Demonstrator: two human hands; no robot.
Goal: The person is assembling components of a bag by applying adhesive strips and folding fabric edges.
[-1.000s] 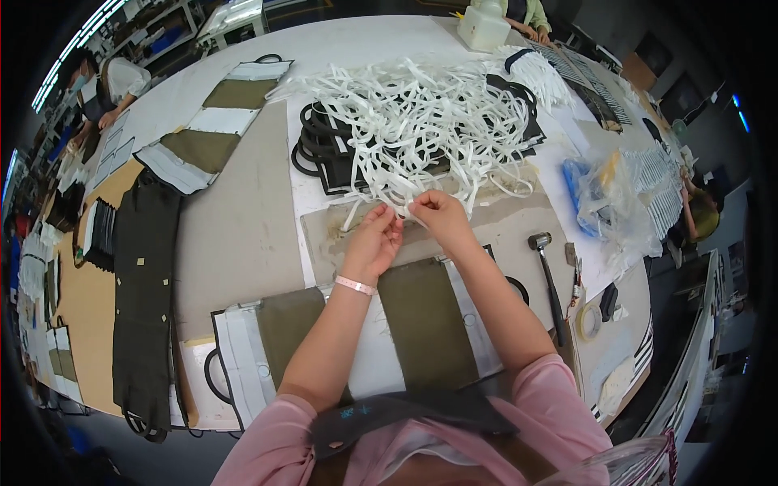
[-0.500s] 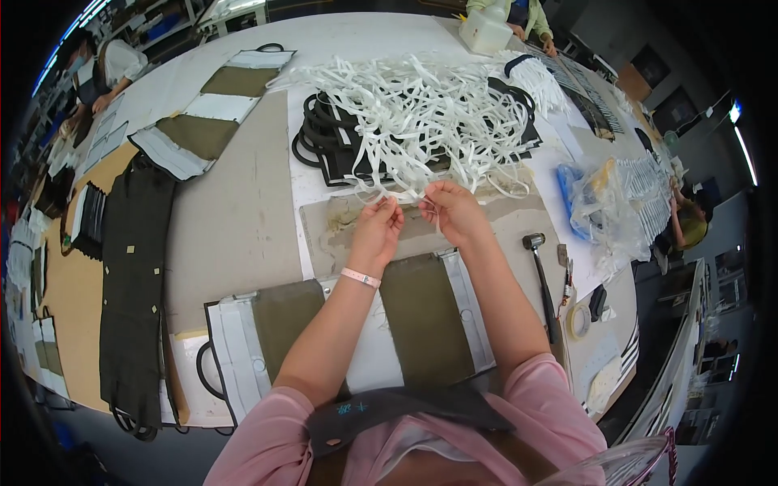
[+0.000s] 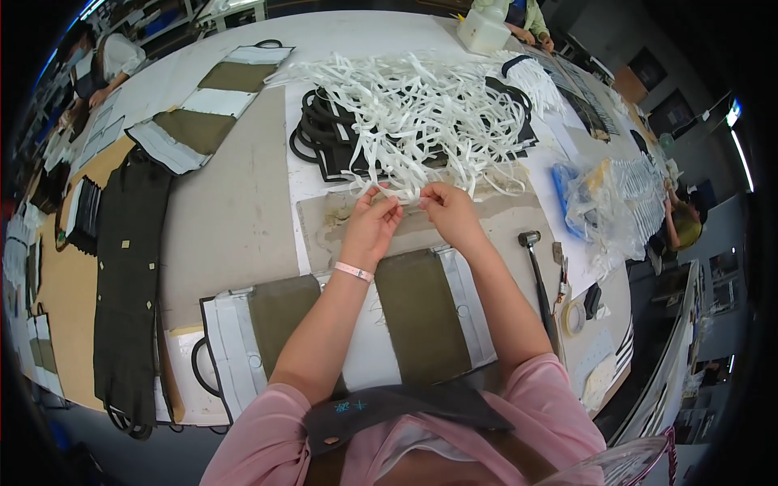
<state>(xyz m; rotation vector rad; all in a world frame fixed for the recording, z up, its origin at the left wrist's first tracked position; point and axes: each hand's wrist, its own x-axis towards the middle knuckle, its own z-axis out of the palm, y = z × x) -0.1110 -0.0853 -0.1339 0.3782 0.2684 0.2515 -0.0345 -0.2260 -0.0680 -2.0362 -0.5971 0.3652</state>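
Note:
Both of my hands work at the near edge of a big tangled heap of white strips (image 3: 438, 113). My left hand (image 3: 374, 223) pinches a white strip between thumb and fingers. Close beside it, my right hand (image 3: 450, 212) also has its fingertips closed on a white strip. Under the heap lie black pieces with dark rounded handles (image 3: 312, 134). Beneath my forearms a flat panel of olive and white sections (image 3: 425, 316) rests on the table, with a black loop handle at its left side.
Right of my arm are a hammer (image 3: 531, 251), a tape roll (image 3: 574, 317) and clear plastic bags (image 3: 604, 219). A long black piece (image 3: 130, 275) and another olive-and-white panel (image 3: 194, 130) lie left. A white jug (image 3: 484, 31) stands far back. Other people work around the table.
My left hand's fingers have shifted slightly up and left at the strips. My right fingertips have moved a little left, and the strip end hanging below them no longer shows.

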